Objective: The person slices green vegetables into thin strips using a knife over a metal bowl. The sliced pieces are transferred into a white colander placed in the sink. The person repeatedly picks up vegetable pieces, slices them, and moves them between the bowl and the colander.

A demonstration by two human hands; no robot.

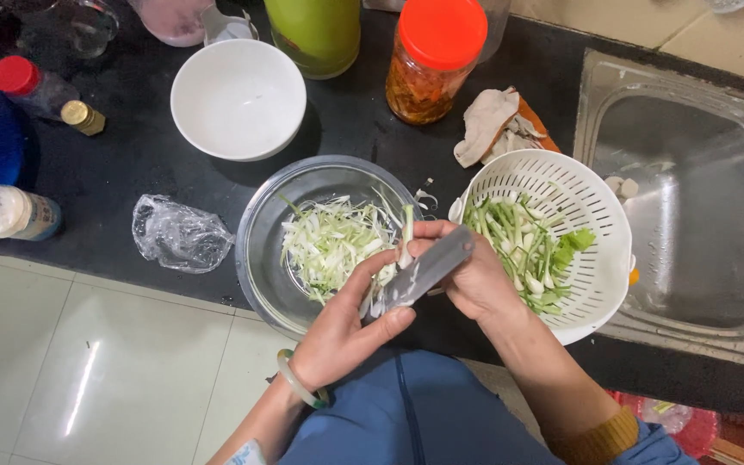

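My right hand [475, 284] grips a grey knife [424, 271], its blade slanting down to the left. Below it, my left hand [337, 336], with a pale green bangle on the wrist, pinches a white-green scallion stalk [406, 237] against the blade, its thumb touching the blade's lower end. Both hands hover over the near right rim of a glass bowl [256, 250] holding shredded scallion [329, 241]. Just to the right, a white colander [600, 267] contains whole scallion pieces [527, 250].
On the black counter stand an empty white bowl [238, 99], an orange-lidded jar [437, 60], a green container [313, 30], small bottles [10, 211] at the left, a crumpled plastic bag [178, 234] and a rag [488, 125]. A steel sink [691, 215] lies at the right.
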